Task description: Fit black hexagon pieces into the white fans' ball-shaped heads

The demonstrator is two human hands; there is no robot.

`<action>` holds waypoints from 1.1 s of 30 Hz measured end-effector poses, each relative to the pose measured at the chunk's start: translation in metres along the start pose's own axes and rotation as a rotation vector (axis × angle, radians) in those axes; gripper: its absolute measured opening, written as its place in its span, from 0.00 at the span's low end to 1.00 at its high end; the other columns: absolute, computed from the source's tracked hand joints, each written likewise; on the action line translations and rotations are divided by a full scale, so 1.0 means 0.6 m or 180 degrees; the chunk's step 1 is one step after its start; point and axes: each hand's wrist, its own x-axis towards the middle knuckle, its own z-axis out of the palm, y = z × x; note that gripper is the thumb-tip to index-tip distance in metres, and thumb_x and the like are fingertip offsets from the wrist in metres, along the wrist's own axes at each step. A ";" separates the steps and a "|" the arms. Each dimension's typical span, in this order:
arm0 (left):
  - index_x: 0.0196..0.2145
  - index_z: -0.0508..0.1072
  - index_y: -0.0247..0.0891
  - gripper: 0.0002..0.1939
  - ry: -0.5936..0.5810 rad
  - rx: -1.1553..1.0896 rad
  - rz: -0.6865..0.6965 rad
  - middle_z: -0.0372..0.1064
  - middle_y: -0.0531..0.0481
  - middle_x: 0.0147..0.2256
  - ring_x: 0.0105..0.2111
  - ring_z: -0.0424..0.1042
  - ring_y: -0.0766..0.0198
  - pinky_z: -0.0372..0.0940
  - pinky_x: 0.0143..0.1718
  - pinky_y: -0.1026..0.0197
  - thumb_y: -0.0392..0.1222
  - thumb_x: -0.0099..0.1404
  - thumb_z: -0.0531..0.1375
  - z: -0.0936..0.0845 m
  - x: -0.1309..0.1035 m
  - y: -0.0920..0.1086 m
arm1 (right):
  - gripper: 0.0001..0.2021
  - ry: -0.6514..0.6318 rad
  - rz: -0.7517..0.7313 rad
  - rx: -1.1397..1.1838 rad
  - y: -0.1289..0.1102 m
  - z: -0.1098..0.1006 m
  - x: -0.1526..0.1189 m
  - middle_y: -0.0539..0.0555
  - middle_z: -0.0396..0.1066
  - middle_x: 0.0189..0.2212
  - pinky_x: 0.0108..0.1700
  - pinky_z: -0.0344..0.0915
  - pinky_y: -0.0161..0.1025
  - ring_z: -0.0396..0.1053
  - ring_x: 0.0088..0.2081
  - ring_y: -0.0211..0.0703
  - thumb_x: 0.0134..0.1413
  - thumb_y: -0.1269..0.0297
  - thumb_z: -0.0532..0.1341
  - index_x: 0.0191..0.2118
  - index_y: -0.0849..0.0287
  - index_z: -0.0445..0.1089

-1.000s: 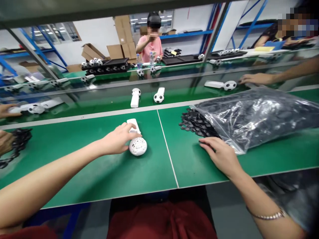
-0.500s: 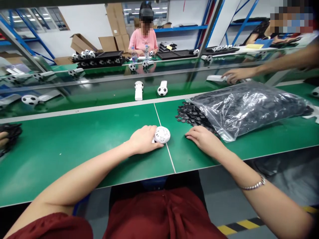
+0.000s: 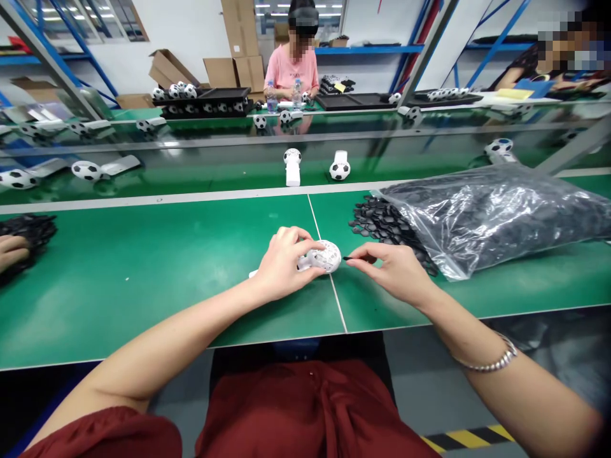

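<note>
"Near the middle of the green table (image 3: 143,267), what is the left hand (image 3: 285,259) doing?"
"It's clamping thumb and fingers on a white handled ball shell (image 3: 330,257), over the white seam (image 3: 339,306)."
"And the right hand (image 3: 405,270)?"
"Just right of it, pinching a small black piece (image 3: 346,258); loose black pieces (image 3: 375,219) are lying at the plastic bag (image 3: 501,216)'s left end."

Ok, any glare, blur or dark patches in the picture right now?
Head view: bright glare streaks the clear plastic bag; head view: left hand, right hand and white part look reasonably sharp, but the pinched black piece is too small to make out its shape; head view: the top right corner falls dark.
</note>
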 end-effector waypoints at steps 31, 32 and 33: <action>0.53 0.61 0.42 0.34 -0.0795 -0.0591 -0.0177 0.61 0.46 0.49 0.50 0.61 0.56 0.60 0.51 0.54 0.50 0.49 0.65 0.019 0.029 -0.011 | 0.09 -0.0148 -0.1020 -0.0148 -0.026 0.036 0.001 0.53 0.70 0.35 0.39 0.60 0.41 0.65 0.38 0.42 0.60 0.69 0.52 0.39 0.56 0.68; 0.53 0.61 0.42 0.34 -0.0782 -0.0593 -0.0173 0.61 0.46 0.48 0.49 0.62 0.56 0.60 0.50 0.54 0.50 0.50 0.65 0.019 0.029 -0.011 | 0.07 -0.0129 -0.1000 -0.0163 -0.027 0.038 0.003 0.53 0.70 0.34 0.39 0.59 0.42 0.65 0.37 0.42 0.59 0.69 0.52 0.38 0.57 0.68; 0.53 0.62 0.42 0.33 -0.0774 -0.0587 -0.0176 0.62 0.47 0.48 0.49 0.62 0.56 0.60 0.49 0.55 0.49 0.50 0.64 0.019 0.028 -0.011 | 0.06 -0.0101 -0.0946 -0.0158 -0.028 0.039 0.004 0.52 0.70 0.34 0.39 0.59 0.42 0.65 0.36 0.42 0.59 0.69 0.54 0.37 0.57 0.67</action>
